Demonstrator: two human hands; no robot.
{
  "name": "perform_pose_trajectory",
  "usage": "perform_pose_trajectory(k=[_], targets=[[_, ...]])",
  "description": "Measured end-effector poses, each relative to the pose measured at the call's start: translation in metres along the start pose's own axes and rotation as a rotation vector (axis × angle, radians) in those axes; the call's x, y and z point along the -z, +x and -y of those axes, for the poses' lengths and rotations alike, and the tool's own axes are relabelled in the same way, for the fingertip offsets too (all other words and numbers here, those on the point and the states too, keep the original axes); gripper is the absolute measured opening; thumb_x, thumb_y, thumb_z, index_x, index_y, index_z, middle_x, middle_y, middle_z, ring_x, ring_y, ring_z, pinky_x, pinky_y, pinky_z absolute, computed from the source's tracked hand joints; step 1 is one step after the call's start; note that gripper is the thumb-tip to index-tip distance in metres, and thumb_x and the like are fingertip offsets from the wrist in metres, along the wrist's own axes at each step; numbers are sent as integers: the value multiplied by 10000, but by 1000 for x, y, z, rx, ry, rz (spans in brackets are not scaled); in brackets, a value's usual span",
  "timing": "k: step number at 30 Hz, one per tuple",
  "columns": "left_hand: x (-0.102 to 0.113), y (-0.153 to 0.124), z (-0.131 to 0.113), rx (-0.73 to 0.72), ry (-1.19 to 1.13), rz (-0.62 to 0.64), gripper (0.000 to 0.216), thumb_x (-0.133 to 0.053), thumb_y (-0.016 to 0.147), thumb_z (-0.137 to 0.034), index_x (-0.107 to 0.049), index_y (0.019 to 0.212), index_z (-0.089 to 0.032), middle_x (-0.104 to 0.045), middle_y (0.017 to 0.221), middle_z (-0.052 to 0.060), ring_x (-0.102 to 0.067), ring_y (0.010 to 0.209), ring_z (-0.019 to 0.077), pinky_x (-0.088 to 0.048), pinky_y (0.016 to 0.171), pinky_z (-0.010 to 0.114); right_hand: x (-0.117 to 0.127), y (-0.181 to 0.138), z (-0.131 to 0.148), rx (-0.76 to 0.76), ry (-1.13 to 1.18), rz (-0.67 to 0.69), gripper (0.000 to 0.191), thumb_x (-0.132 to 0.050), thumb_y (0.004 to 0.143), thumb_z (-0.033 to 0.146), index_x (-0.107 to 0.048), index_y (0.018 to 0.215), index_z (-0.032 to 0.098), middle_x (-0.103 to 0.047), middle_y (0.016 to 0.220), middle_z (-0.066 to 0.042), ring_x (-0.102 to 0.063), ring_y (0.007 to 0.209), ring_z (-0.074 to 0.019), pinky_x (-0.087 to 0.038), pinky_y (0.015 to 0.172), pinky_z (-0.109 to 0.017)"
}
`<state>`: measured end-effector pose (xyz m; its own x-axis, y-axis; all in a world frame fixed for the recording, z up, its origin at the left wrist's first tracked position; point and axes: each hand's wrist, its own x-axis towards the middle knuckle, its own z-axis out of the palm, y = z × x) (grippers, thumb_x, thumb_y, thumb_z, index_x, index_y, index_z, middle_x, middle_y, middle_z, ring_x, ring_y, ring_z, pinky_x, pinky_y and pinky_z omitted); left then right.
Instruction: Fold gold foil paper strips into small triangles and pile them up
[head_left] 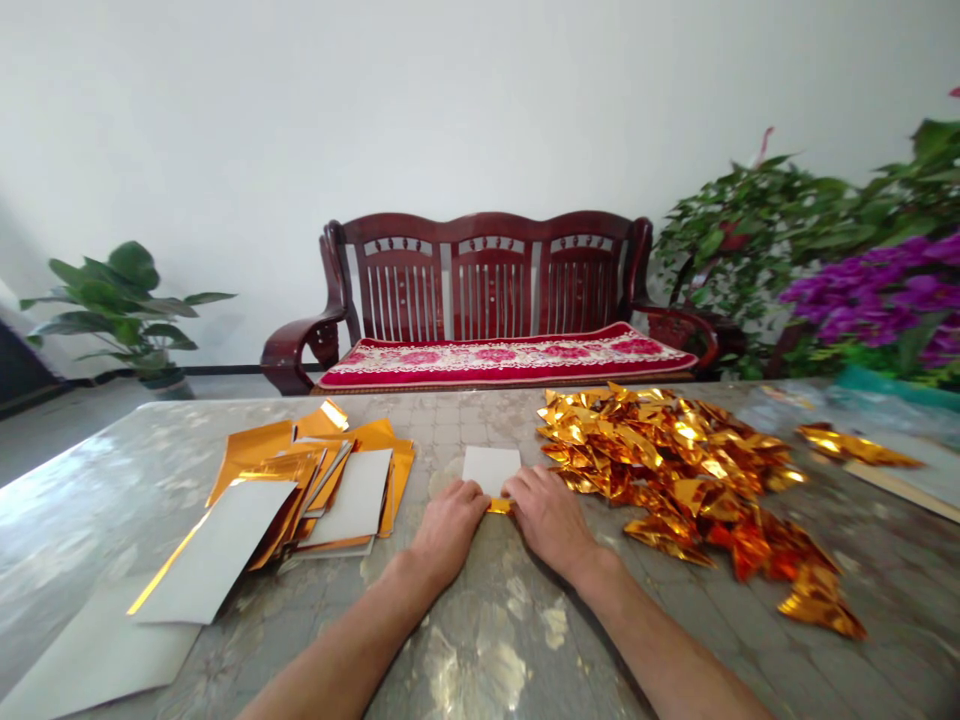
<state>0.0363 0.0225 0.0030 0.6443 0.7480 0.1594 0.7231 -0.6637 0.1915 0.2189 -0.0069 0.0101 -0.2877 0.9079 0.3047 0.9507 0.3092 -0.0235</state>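
Note:
A small paper sheet [491,466], white side up with a gold foil underside, lies on the table [480,640] in front of me. My left hand [448,528] and my right hand [547,515] sit side by side on its near edge. Both hands have their fingers curled and pressed onto a narrow gold fold of the sheet between them. Left of my hands lies a loose stack of flat gold-and-white sheets [315,490]. To the right is a heap of folded gold foil pieces [682,470].
A dark red wooden bench [487,300] with a red cushion stands behind the table. A potted green plant [124,310] is at the far left, and bushes with purple flowers [877,280] at the right. One folded gold piece [855,447] lies apart near the right edge.

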Motion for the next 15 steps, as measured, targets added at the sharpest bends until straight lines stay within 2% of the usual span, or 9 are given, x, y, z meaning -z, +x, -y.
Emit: perform_pose_trajectory(k=[3, 7, 12, 15], targets=[[-1, -3, -10, 14, 154, 17, 207, -479, 934, -159, -660, 1033, -182, -650, 1021, 77, -580, 1018, 230, -441, 964, 375, -2, -1, 3, 155, -7, 45, 196, -485, 972, 194, -662, 889, 209, -650, 930, -46, -527, 921, -200, -334, 776, -315], [-10, -9, -22, 36, 282, -8, 311, -437, 919, -97, -624, 1161, -154, -659, 1106, 120, -593, 1085, 247, -321, 1113, 478, -4, -3, 3, 178, -3, 62, 222, -485, 982, 226, -697, 918, 217, -661, 904, -40, -544, 880, -182, -330, 762, -306], [-22, -14, -31, 101, 407, -21, 430, -448, 865, -38, -576, 1275, -71, -605, 1271, 229, -549, 1196, 293, -363, 1048, 467, -2, -4, -4, 149, 23, 83, 266, -478, 979, 229, -732, 902, 240, -696, 906, -33, -578, 864, -173, -323, 746, -306], [-16, -14, -35, 131, 471, 33, 347, -457, 853, -32, -659, 1134, -54, -670, 1108, 227, -597, 1064, 298, -402, 949, 443, 1, -4, -10, 112, 62, 90, 300, -462, 980, 227, -744, 879, 239, -723, 918, -30, -605, 872, -171, -327, 762, -311]])
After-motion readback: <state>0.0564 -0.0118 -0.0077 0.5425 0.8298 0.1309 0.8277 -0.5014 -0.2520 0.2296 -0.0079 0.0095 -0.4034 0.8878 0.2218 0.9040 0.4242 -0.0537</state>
